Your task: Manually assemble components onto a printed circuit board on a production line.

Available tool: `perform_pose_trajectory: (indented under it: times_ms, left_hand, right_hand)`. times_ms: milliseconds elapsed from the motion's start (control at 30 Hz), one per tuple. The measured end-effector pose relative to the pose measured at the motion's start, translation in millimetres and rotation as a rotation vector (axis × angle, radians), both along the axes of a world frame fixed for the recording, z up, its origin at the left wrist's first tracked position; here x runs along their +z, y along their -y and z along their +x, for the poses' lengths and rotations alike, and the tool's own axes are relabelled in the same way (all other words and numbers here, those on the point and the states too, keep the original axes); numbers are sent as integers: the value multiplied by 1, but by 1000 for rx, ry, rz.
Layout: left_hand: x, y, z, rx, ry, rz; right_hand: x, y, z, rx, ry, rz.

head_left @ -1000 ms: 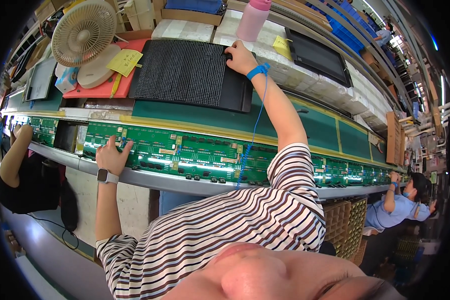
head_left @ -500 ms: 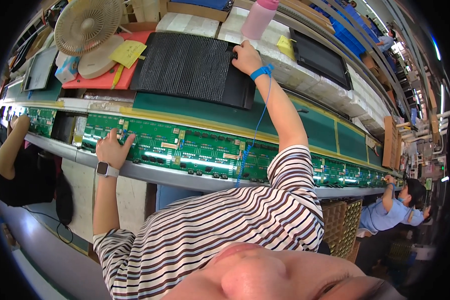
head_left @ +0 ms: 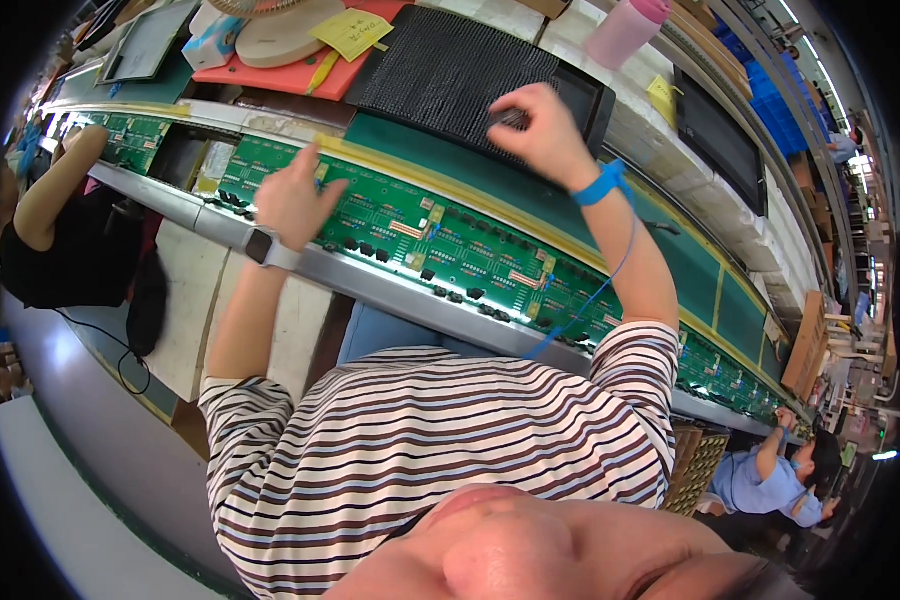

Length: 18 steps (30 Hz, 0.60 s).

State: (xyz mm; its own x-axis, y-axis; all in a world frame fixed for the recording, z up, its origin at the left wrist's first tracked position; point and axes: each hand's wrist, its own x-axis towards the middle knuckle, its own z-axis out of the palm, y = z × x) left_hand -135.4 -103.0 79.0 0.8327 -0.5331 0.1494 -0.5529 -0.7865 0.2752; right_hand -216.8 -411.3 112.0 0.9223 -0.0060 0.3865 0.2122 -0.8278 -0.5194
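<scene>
My left hand is spread wide, fingers released, over the green circuit boards lined up in front of my chest. My right hand, a blue strap around its wrist, curls over the black component tray beyond them; I cannot tell whether it pinches anything.

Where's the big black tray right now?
In the head view, the black tray lies at upper centre, right of the red sheet and left of the pink bottle, with the right hand overlapping it.
</scene>
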Motion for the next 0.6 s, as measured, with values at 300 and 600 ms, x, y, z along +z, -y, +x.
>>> perform_pose_trajectory:
  times_ms: [300,600]
  left_hand:
    - [-25,59,-35,-207,7,-393]
    - [-35,47,-21,-88,-543,-845]
  right_hand:
    - [-29,-110,3,63,-288,350]
    - [-51,-116,2,155,-340,933]
